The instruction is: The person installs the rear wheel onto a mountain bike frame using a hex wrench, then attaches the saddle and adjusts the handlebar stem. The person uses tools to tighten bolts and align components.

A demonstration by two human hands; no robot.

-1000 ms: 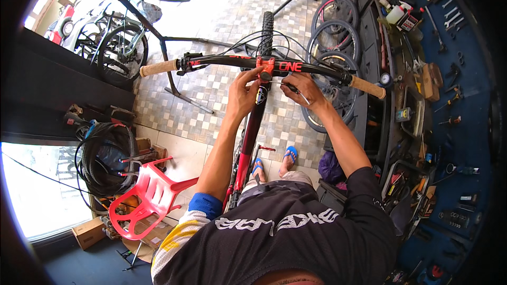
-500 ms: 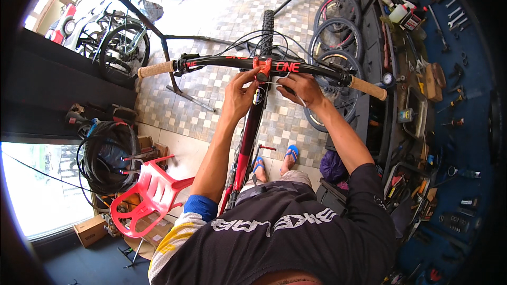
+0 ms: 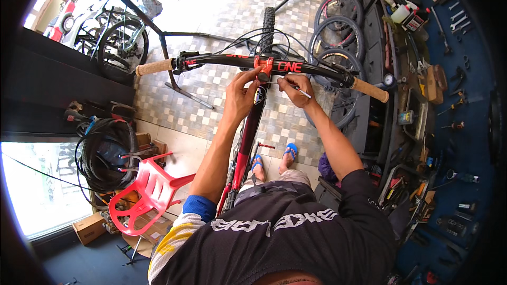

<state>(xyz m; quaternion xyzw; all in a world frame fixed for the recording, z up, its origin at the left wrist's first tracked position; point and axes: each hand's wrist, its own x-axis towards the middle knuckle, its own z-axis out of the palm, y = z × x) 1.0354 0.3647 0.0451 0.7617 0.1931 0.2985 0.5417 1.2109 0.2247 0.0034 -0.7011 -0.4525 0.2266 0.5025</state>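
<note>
A mountain bike stands in front of me, with its black handlebar (image 3: 222,62) running across the view. Tan grips, the left one (image 3: 155,67) and the right one (image 3: 369,89), cap the bar's ends. At the middle, a red stem (image 3: 264,65) clamps the bar above the dark red frame (image 3: 253,119). My left hand (image 3: 242,95) is closed at the stem's left side, thumb and fingers against it. My right hand (image 3: 297,91) pinches a thin silver rod-like tool (image 3: 302,92), probably a hex key, whose tip points left at the stem's underside. The exact contact is too small to tell.
Bicycle wheels (image 3: 338,37) lean along a bench at the right, near a wall of hand tools (image 3: 459,18). A repair-stand leg (image 3: 187,95) reaches the tiled floor. At the left are a red plastic chair (image 3: 150,195) and hanging coiled tyres (image 3: 108,153).
My right hand has turned and shifted slightly left, and the silver tool now lies across its fingers at a different slant. My left hand stays at the stem.
</note>
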